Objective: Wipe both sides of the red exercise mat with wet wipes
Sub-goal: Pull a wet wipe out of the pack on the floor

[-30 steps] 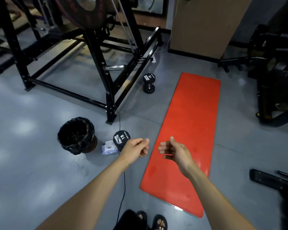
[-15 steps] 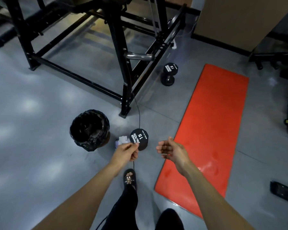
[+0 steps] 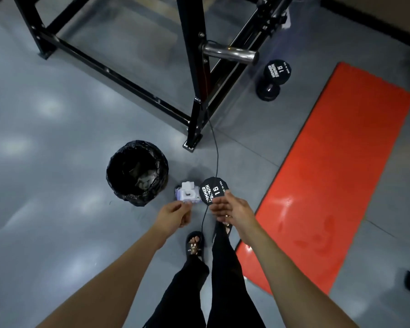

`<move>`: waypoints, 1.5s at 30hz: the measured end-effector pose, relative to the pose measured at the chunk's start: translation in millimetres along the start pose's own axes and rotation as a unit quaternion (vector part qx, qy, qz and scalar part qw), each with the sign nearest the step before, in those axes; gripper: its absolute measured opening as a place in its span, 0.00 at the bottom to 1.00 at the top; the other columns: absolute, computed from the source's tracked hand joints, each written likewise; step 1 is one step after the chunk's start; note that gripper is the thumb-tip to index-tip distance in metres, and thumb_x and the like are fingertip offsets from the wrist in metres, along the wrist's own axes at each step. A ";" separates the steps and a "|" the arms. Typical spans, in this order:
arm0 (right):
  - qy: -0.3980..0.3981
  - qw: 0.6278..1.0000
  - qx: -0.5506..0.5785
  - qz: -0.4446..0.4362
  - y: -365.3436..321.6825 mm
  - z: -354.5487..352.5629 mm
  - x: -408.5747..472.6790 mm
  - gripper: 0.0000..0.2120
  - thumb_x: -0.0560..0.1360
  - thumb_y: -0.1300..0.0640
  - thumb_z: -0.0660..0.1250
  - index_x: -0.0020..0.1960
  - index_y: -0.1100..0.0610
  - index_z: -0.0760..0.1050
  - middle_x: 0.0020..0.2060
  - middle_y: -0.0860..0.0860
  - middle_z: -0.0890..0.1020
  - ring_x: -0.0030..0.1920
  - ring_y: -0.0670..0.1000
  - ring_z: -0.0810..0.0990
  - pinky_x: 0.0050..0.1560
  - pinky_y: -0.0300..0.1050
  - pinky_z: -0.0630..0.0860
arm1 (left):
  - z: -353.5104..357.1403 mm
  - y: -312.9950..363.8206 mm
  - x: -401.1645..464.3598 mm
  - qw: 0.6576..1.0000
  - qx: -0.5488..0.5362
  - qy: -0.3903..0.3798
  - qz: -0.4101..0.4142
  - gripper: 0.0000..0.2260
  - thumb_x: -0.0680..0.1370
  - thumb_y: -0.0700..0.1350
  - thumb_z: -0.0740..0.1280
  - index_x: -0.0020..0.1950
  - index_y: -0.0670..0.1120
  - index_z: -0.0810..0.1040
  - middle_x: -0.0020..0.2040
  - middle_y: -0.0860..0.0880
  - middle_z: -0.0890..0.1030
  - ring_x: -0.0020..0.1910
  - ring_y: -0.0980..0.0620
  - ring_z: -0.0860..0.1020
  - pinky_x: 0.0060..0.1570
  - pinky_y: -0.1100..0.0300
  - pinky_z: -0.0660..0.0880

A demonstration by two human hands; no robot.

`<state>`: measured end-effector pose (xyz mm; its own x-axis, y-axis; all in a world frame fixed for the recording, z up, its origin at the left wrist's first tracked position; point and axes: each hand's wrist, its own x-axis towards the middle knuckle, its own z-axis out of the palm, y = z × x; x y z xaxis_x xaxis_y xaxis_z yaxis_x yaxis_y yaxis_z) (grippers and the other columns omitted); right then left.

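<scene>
The person is standing on the gym floor, reaching down toward the wet wipes pack (image 3: 187,194), which is lying on the floor between the black-lined trash bin (image 3: 137,172) and the upright 15 dumbbell (image 3: 214,191), just beside both. The pack's flip lid is standing open.

The left hand (image 3: 174,215) is hovering just short of the pack, its grip narrow, fingers curled toward the thumb; whether they are holding anything cannot be told. The right hand (image 3: 230,208) is hanging over the dumbbell with a wide, relaxed grip, holding nothing.

The red exercise mat (image 3: 329,176) is lying flat on the floor to the right, well apart from the pack, showing glossy patches near its close end.

Judged step: drawing a wipe. To do it well:
- steady the pack with one hand, since a light pack will likely lift with the wipe;
- pinch a single sheet at the opening and pull straight up;
- avoid snagging the black cable (image 3: 216,159) running past the dumbbell.
</scene>
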<state>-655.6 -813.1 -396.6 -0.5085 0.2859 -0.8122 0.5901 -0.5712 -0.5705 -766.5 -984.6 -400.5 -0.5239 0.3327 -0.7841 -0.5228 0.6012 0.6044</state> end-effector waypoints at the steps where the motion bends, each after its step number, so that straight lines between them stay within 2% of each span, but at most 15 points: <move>1: -0.008 1.000 -0.009 0.015 -2.1 1.1 20.8 0.23 0.86 0.46 0.57 0.54 0.62 0.82 0.46 0.58 0.88 0.44 0.54 0.85 0.46 0.46 0.78 | -1.5 -0.3 14.9 1.000 0.000 0.017 -0.009 0.17 0.84 0.45 0.66 0.36 0.42 0.75 0.30 0.48 0.76 0.32 0.49 0.72 0.36 0.58 0.69; 5: -0.018 0.998 -0.035 0.058 -1.6 0.6 87.0 0.23 0.85 0.45 0.57 0.52 0.60 0.83 0.45 0.56 0.88 0.44 0.53 0.85 0.47 0.47 0.78 | -3.9 -3.9 63.6 0.998 0.019 0.043 -0.034 0.18 0.84 0.46 0.67 0.35 0.42 0.76 0.29 0.50 0.77 0.31 0.52 0.75 0.38 0.57 0.72; 9: -0.025 0.992 -0.067 0.105 21.1 5.2 157.5 0.21 0.85 0.46 0.57 0.52 0.58 0.83 0.43 0.53 0.88 0.45 0.53 0.86 0.52 0.51 0.80 | -5.0 -34.4 128.6 0.995 0.040 0.060 -0.063 0.19 0.83 0.48 0.67 0.32 0.47 0.78 0.30 0.47 0.78 0.34 0.49 0.76 0.42 0.55 0.73; 12: -0.037 0.989 -0.066 0.127 53.3 10.9 201.8 0.20 0.86 0.48 0.56 0.54 0.59 0.83 0.39 0.51 0.88 0.41 0.50 0.87 0.53 0.50 0.80 | -4.5 -69.8 176.3 0.991 0.079 0.052 -0.091 0.18 0.83 0.50 0.67 0.38 0.41 0.80 0.33 0.44 0.80 0.35 0.49 0.77 0.44 0.53 0.74; 17: -0.045 0.984 -0.039 0.166 126.4 33.2 281.0 0.19 0.87 0.52 0.55 0.64 0.62 0.78 0.52 0.58 0.85 0.48 0.54 0.85 0.49 0.43 0.80 | -3.7 -142.3 264.1 0.979 0.145 0.046 -0.132 0.23 0.72 0.60 0.68 0.41 0.37 0.80 0.40 0.37 0.83 0.37 0.47 0.78 0.47 0.46 0.79; 20: -0.042 0.978 -0.020 0.202 182.8 52.9 336.5 0.17 0.85 0.56 0.59 0.68 0.65 0.75 0.59 0.61 0.82 0.52 0.56 0.82 0.41 0.37 0.80 | 0.9 -200.8 321.0 0.972 0.176 0.028 -0.156 0.16 0.77 0.54 0.69 0.38 0.43 0.81 0.38 0.41 0.83 0.39 0.45 0.80 0.46 0.49 0.79; 22: -0.033 0.980 -0.010 0.195 196.7 58.7 357.3 0.17 0.85 0.58 0.60 0.69 0.65 0.73 0.59 0.60 0.81 0.51 0.53 0.82 0.38 0.34 0.79 | 1.9 -213.0 340.9 0.967 0.202 0.023 -0.155 0.12 0.78 0.53 0.69 0.36 0.49 0.81 0.40 0.45 0.85 0.43 0.44 0.83 0.48 0.52 0.80; 25: -0.027 0.982 -0.020 0.184 224.8 64.5 394.4 0.17 0.85 0.57 0.60 0.70 0.63 0.73 0.61 0.58 0.81 0.48 0.45 0.82 0.39 0.33 0.79 | 8.3 -243.2 379.3 0.963 0.232 0.013 -0.134 0.08 0.78 0.53 0.69 0.43 0.51 0.82 0.47 0.44 0.86 0.51 0.41 0.83 0.54 0.48 0.80; 28: -0.021 0.979 -0.041 0.199 252.5 68.0 432.2 0.17 0.85 0.53 0.59 0.71 0.58 0.74 0.60 0.52 0.80 0.52 0.47 0.81 0.40 0.35 0.77 | 12.5 -275.1 420.2 0.952 0.276 0.007 -0.135 0.09 0.82 0.48 0.66 0.55 0.46 0.84 0.53 0.43 0.86 0.55 0.42 0.82 0.55 0.53 0.78; 30: -0.014 0.978 -0.050 0.202 266.9 72.5 455.4 0.16 0.85 0.52 0.58 0.69 0.54 0.75 0.58 0.49 0.80 0.51 0.47 0.81 0.47 0.42 0.79 | 14.9 -291.6 446.5 0.943 0.309 0.008 -0.125 0.11 0.83 0.47 0.64 0.59 0.46 0.84 0.56 0.43 0.85 0.56 0.42 0.81 0.52 0.57 0.74; 32: 0.003 0.979 -0.057 0.195 278.2 79.6 475.9 0.12 0.85 0.52 0.58 0.60 0.51 0.79 0.54 0.49 0.82 0.50 0.49 0.81 0.57 0.51 0.79 | 17.9 -303.3 471.0 0.938 0.332 -0.001 -0.104 0.11 0.83 0.44 0.63 0.59 0.44 0.84 0.57 0.42 0.84 0.57 0.42 0.80 0.49 0.57 0.71; 34: 0.011 0.981 -0.086 0.173 289.0 88.6 497.2 0.12 0.83 0.51 0.59 0.55 0.50 0.81 0.55 0.49 0.82 0.56 0.52 0.81 0.67 0.56 0.76 | 21.4 -316.3 501.7 0.930 0.359 -0.006 -0.078 0.12 0.81 0.44 0.62 0.57 0.42 0.84 0.58 0.39 0.83 0.57 0.39 0.80 0.50 0.56 0.73; 37: 0.020 0.982 -0.096 0.162 302.7 97.4 520.9 0.20 0.83 0.50 0.59 0.71 0.55 0.76 0.67 0.55 0.79 0.66 0.55 0.78 0.72 0.54 0.71 | 27.7 -330.2 543.0 0.899 0.433 -0.056 -0.040 0.19 0.79 0.50 0.60 0.64 0.42 0.79 0.65 0.39 0.78 0.64 0.36 0.76 0.63 0.48 0.72; 39: 0.025 0.980 -0.102 0.167 308.8 99.6 532.0 0.21 0.83 0.51 0.59 0.74 0.55 0.73 0.69 0.56 0.78 0.68 0.55 0.77 0.72 0.52 0.70 | 31.1 -329.7 561.6 0.876 0.476 -0.075 -0.021 0.18 0.82 0.46 0.62 0.70 0.41 0.75 0.72 0.41 0.73 0.70 0.37 0.71 0.68 0.48 0.67; 45: 0.004 0.977 -0.127 0.173 325.9 98.8 546.7 0.23 0.85 0.47 0.56 0.76 0.55 0.70 0.73 0.54 0.74 0.72 0.53 0.73 0.72 0.48 0.68 | 26.7 -340.4 591.5 0.825 0.554 -0.085 -0.070 0.20 0.84 0.48 0.61 0.76 0.49 0.69 0.76 0.45 0.67 0.74 0.40 0.66 0.66 0.45 0.69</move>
<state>-803.2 -919.0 -1014.5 -0.2467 0.1154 -0.9622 0.8631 -0.4253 -0.2723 -880.5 -973.0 -1073.8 -0.3588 0.2441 -0.9009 0.4160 0.9059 0.0798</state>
